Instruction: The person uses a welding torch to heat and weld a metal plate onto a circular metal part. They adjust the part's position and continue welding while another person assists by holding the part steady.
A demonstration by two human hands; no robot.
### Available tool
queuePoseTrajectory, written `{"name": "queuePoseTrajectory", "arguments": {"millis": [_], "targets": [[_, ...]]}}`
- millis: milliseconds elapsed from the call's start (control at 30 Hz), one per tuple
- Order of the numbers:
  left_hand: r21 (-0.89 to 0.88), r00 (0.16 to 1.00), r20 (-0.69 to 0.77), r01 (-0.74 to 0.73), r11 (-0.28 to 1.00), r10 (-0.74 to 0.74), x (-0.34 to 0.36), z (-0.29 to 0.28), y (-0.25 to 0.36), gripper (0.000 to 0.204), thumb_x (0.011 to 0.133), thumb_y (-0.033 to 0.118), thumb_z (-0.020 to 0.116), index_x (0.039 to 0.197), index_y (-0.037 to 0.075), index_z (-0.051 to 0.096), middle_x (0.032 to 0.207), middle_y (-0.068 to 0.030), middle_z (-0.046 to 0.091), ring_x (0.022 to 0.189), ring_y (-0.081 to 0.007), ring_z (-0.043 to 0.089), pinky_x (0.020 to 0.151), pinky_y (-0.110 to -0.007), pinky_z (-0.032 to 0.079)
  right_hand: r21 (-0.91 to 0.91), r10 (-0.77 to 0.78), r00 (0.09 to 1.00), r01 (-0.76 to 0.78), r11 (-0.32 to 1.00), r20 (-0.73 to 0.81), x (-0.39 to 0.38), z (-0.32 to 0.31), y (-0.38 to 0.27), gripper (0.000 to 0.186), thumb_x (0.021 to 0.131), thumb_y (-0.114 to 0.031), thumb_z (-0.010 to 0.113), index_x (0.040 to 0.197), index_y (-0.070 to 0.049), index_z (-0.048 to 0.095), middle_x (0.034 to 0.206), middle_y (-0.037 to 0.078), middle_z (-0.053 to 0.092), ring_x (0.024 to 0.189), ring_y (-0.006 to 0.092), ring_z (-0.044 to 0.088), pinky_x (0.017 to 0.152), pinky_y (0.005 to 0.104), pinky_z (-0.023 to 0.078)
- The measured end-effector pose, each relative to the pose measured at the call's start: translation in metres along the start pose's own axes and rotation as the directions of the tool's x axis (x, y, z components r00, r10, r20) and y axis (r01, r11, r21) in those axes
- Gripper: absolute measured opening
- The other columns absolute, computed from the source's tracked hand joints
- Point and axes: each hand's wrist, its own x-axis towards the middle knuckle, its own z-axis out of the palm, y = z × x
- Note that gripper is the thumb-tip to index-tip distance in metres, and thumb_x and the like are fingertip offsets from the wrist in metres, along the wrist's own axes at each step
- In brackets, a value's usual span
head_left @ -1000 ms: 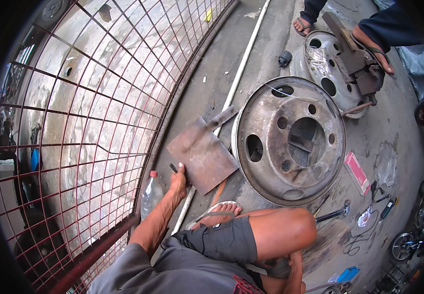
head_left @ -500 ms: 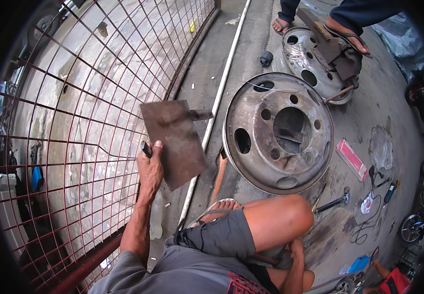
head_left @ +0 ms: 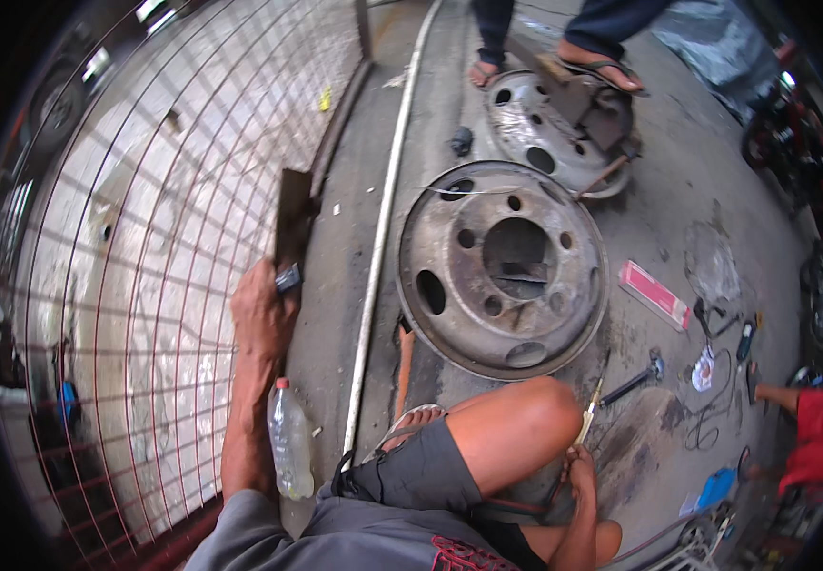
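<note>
My left hand grips a rusty steel plate, now seen nearly edge-on beside the red wire-mesh fence, with a small dark object at its fingers. My right hand, low beside my bent knee, is closed round a thin brass-coloured tool. In front of me lies a large rusty wheel rim; a second rim behind it bears dark steel pieces. A clear plastic bottle with a red cap is beside my left forearm.
A person's sandalled foot is by the back rim; another person in red shorts is at right. A white pipe runs along the floor. A pink box, a hammer-like tool, cables and motorcycles lie or stand rightward.
My left hand has lifted the plate up and leftward toward the fence and turned it edge-on. The person in red has come further into view at right. The view has shifted slightly.
</note>
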Motion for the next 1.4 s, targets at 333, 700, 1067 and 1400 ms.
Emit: {"name": "queuePoseTrajectory", "arguments": {"millis": [333,700,1067,1400], "targets": [[0.11,0.888,0.336,0.294,0.949,-0.314,0.005,0.003,-0.04,0.011,0.089,0.008,0.059,0.088,-0.003,0.058,0.073,-0.032,0.061,0.075,-0.0535,0.062,0.065,-0.058,0.046,0.123,-0.011,0.998,0.017,0.992,-0.054,0.001,-0.004,0.008,0.017,0.107,-0.015,0.048,0.096,-0.006,0.057,0.066,0.001,0.051,0.049,0.0144,0.047,0.043,0.0318,0.042],[0.486,0.771,0.4,0.28,0.828,-0.495,-0.12,-0.029,-0.094,0.044,0.099,0.033,0.065,0.082,-0.007,0.067,0.077,-0.0331,0.066,0.078,-0.052,0.066,0.067,-0.058,0.05,0.106,0.014,0.998,-0.007,0.994,-0.067,0.004,0.001,-0.007,0.021,0.108,-0.022,0.048,0.093,-0.009,0.054,0.067,0.0,0.051,0.053,0.0125,0.048,0.048,0.0305,0.042],[0.591,0.838,0.441,-0.001,0.807,-0.322,-0.133,-0.023,-0.113,0.035,0.097,0.021,0.061,0.072,-0.003,0.069,0.073,-0.0268,0.068,0.07,-0.0438,0.07,0.061,-0.051,0.055,0.176,-0.005,0.988,0.032,0.984,-0.155,-0.006,-0.004,-0.008,0.018,0.109,-0.022,0.049,0.101,-0.008,0.056,0.071,0.0,0.053,0.056,0.0116,0.05,0.051,0.0286,0.042],[0.062,0.145,0.986,0.118,0.991,-0.079,-0.127,0.038,0.054,0.035,0.095,0.036,0.067,0.095,0.002,0.076,0.086,-0.0281,0.07,0.087,-0.0454,0.07,0.081,-0.052,0.054,0.49,-0.204,0.963,0.266,0.83,-0.178,-0.06,-0.024,-0.061,0.012,0.108,-0.022,0.055,0.105,-0.011,0.054,0.076,0.0,0.056,0.06,0.0112,0.054,0.057,0.0269,0.046]]}}
